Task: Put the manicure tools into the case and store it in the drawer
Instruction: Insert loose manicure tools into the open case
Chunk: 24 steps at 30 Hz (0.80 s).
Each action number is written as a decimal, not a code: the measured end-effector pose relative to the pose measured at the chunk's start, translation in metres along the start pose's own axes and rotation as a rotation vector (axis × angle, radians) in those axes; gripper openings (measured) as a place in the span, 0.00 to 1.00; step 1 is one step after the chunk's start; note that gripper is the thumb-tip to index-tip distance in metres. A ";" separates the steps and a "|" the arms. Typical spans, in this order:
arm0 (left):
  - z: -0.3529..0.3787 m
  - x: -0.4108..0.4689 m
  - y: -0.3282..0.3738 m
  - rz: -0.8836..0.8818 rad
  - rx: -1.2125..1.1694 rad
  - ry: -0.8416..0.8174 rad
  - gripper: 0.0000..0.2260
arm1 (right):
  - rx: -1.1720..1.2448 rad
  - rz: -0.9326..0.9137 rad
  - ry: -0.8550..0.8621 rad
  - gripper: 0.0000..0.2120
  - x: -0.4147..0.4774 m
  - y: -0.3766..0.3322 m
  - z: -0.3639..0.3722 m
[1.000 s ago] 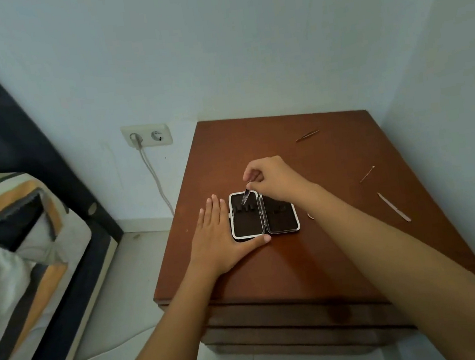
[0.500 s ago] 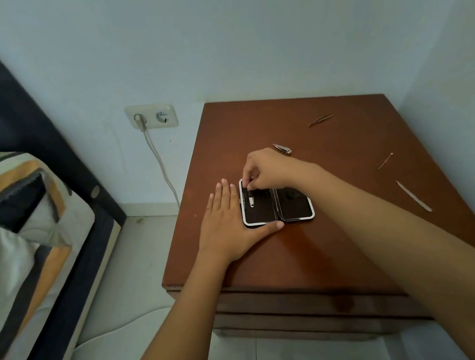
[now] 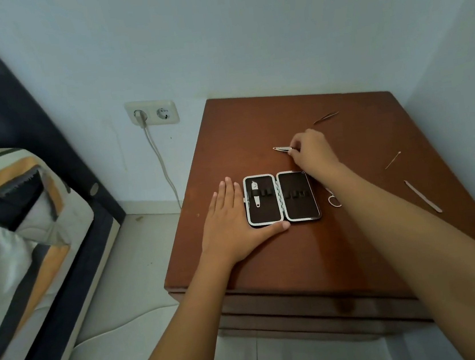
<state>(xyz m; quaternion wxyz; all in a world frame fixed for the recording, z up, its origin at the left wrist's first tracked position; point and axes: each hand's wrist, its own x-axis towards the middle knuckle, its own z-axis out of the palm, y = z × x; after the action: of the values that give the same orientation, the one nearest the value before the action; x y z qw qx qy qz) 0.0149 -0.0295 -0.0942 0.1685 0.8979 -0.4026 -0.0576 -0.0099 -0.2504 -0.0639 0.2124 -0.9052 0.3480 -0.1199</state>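
Note:
An open manicure case (image 3: 282,197) with a white rim and dark lining lies on the brown nightstand (image 3: 253,124). One small metal tool (image 3: 255,194) sits under the straps of its left half. My left hand (image 3: 233,225) lies flat beside the case, thumb along its near edge. My right hand (image 3: 309,151) is beyond the case, fingertips pinching the end of a metal nail clipper (image 3: 282,149) that rests on the wood. Small scissors (image 3: 333,199) peek out from under my right forearm.
Loose on the nightstand: tweezers (image 3: 325,117) at the back, a thin pin-like tool (image 3: 393,159) and a long nail file (image 3: 423,196) at the right. Drawer fronts (image 3: 306,310) run below the top. A bed (image 3: 13,237) stands left; a wall socket (image 3: 151,112) with cable.
My right hand left the small tool strapped in the case's left half and reached back to the nail clipper. My left hand stayed beside the case.

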 end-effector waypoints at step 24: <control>-0.003 -0.001 0.001 0.012 -0.012 -0.009 0.54 | 0.184 -0.223 -0.347 0.07 -0.036 -0.040 -0.029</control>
<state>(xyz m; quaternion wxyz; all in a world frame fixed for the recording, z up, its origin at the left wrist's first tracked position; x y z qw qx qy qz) 0.0145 -0.0289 -0.0914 0.1726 0.8942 -0.4082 -0.0629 -0.0235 -0.2080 -0.0224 0.3362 -0.9219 0.1917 -0.0163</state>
